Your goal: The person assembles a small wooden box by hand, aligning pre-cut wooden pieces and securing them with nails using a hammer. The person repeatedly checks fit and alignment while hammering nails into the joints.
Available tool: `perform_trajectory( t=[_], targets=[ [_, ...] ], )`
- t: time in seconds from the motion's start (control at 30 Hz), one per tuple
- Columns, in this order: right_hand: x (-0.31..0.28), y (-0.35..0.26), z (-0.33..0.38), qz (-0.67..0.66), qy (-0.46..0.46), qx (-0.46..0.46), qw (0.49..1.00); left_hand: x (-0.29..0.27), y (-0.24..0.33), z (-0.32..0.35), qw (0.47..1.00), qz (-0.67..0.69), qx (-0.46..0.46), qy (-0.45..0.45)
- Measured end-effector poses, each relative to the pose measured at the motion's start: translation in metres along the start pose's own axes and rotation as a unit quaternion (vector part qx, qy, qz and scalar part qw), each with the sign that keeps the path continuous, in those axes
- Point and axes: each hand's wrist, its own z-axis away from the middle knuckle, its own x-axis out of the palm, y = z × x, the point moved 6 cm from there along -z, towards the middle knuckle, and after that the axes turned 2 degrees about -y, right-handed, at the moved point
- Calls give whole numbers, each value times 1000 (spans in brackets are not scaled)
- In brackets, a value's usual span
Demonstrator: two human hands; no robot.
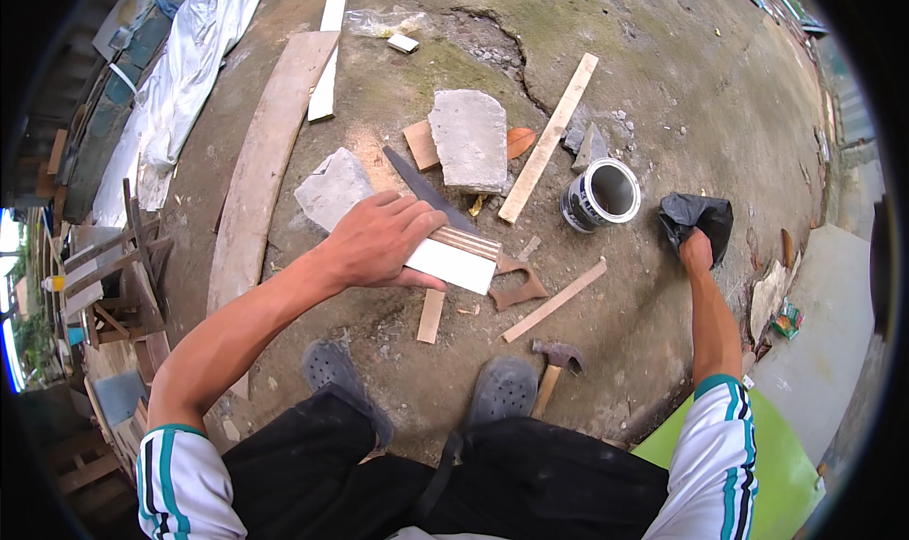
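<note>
The white block (450,265) has a smooth, flat face and a woody side with stripy lines. The black bag (708,214) is thin, crinkly plastic with a little shine. The can (578,206) is shiny metal at its rim. The saw blade (428,190) is dark, dull metal and its handle (507,297) looks like wood. The gray slab (469,141) is rough and matt. The long plank (268,157) is dull wood.

Head-worn fisheye view, facing down, ground (615,351) near below
</note>
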Motion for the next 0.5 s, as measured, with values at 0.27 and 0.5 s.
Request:
perform_trajectory(
  t=[0.27, 0.5],
  targets=[
    [25, 26, -29, -10, 79, -132, 988, -17, -3, 15, 998, 26, 15, 54],
    [-4, 20, -8, -139, 139, 20, 980, -24, -9, 8, 997, 46, 35, 43]
  ],
)
